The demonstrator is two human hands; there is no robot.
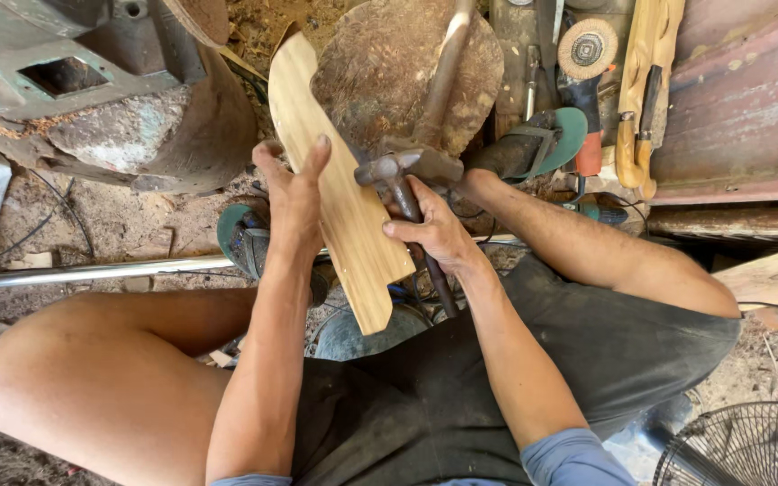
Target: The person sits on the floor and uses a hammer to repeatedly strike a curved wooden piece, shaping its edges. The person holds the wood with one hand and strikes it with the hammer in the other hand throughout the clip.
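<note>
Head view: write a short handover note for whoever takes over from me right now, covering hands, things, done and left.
Left hand: holds the wooden board by its left edge, fingers spread along it, board tilted over the lap.
Right hand: gripped on the hammer handle, head beside the board's right edge.
Nearby: round stump behind the board, angle grinder and carved wooden pieces to the right, metal pipe on the ground to the left.
Done: board is cut to a long rounded shape.
Left: cannot tell what the hammer works on; no nail visible.

Dusty earth floor [128, 229] strewn with sawdust carries a long metal pipe [92, 272], a round wooden stump [380, 72] and a wire fan guard [740, 445].
</note>
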